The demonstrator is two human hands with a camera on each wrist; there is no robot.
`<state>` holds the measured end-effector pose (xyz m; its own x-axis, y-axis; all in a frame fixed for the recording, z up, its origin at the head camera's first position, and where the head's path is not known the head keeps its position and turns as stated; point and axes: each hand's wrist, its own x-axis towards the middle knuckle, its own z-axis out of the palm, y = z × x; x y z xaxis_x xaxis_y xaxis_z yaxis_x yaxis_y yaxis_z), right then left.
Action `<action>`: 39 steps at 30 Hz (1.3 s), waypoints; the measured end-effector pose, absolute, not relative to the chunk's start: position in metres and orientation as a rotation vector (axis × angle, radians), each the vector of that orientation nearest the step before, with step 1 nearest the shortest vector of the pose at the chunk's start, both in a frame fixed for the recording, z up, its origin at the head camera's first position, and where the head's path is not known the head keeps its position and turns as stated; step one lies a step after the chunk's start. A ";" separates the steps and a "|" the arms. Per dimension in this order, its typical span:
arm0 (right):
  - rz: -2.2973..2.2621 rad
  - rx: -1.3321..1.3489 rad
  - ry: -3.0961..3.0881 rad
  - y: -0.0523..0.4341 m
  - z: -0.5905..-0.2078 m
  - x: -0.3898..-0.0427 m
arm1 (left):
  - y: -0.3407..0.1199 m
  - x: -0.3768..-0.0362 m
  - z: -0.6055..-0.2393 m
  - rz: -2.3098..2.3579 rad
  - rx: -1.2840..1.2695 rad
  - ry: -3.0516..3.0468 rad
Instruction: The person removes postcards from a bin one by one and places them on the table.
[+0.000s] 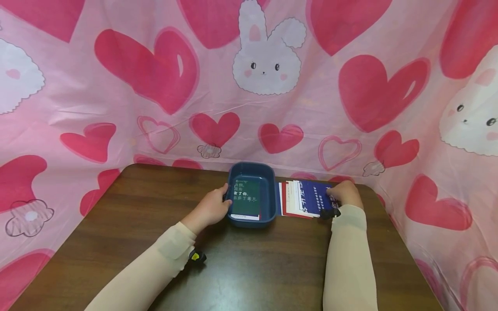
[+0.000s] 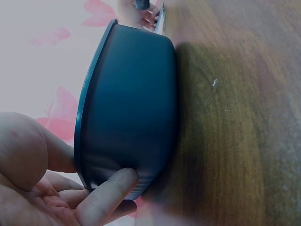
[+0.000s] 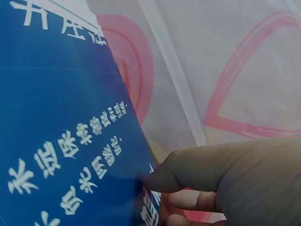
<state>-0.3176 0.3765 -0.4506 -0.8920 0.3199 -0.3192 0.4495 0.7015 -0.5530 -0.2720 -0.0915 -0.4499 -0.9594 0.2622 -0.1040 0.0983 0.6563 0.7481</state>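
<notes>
Gripping deep-blue, round-cornered tray (image 1: 267, 194) at its left end with my left hand (image 1: 210, 208); my right hand (image 1: 347, 194) pinches blue, white-lettered card (image 1: 312, 194) by its right edge. Brown wooden tabletop (image 1: 256, 268) gives room nearside; pink heart-print cloth (image 1: 218, 97) hangs close behind; white-and-red fanned cards (image 1: 292, 201) crowd tray's right.

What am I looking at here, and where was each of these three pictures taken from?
No machine here: someone is working bare-handed. The wide picture comes from a camera worn on the head, looking forward and down; the other two are taken from the left and right wrists. On the brown wooden table stands a dark blue tray with a green card inside. To its right lies a fanned-out pile of cards. The left hand grips the tray's side; the right hand pinches the edge of the blue card on top. Whether it holds others too, I cannot tell.
</notes>
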 end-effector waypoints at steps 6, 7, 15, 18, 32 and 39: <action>-0.902 0.496 2.811 0.368 -0.439 -0.323 | -0.092 -0.271 -0.449 1.189 0.284 2.669; -0.916 0.469 2.829 0.364 -0.437 -0.325 | -0.092 -0.271 -0.449 1.189 0.284 2.669; -1.076 0.162 2.875 0.306 -0.405 -0.333 | -0.092 -0.270 -0.449 1.195 0.312 2.670; -1.161 0.058 2.816 0.281 -0.399 -0.333 | -0.091 -0.271 -0.451 1.187 0.316 2.673; -1.225 -0.216 2.690 0.184 -0.399 -0.338 | -0.091 -0.271 -0.452 1.180 0.341 2.675; -0.912 -0.166 2.724 0.140 -0.409 -0.355 | -0.094 -0.273 -0.452 1.170 0.333 2.678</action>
<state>-0.3545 0.1396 -0.4088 -0.9586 -0.1905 -0.2117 -0.0246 0.7961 -0.6047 -0.2727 -0.0937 -0.4524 -0.9547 0.2831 -0.0921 0.1248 0.6615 0.7395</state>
